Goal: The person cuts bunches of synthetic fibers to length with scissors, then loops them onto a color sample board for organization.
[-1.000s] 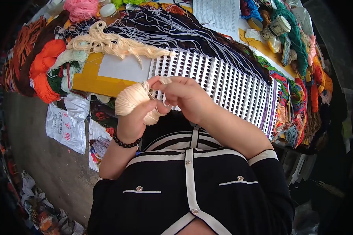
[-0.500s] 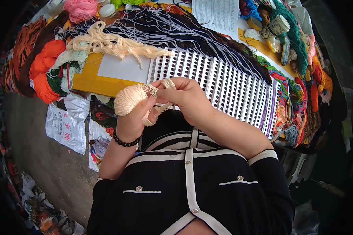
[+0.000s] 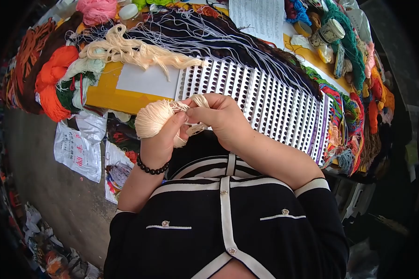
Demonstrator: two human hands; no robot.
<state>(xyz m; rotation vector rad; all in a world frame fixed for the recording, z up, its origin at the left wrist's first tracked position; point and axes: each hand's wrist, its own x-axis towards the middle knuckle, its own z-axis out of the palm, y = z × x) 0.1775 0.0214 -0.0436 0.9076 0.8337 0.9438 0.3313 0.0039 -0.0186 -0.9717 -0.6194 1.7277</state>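
A bundled skein of cream thread (image 3: 150, 120) is gripped in my left hand (image 3: 165, 132), its rounded end bulging out to the left. Above a dark beaded bracelet, the left fingers close round the skein's gathered neck. My right hand (image 3: 221, 116) pinches the thread at that neck, fingertips almost touching the left ones. One loop of cream thread stands up over the right fingers, and more strands hang below between the hands. Exactly how the strands cross inside the fingertips is hidden. Both hands are held in front of the table's near edge.
Behind my hands lies a white board with rows of holes (image 3: 260, 102). Loose cream thread (image 3: 139, 51) is spread at the upper left, beside an orange skein (image 3: 56, 81). Dark and pale strands (image 3: 209, 37) stretch across the back. A patterned cup (image 3: 329, 31) lies tilted at the upper right.
The hanging strands under my fingers have shifted and bunched between the hands. Both hands have moved only slightly, still holding the cream skein.
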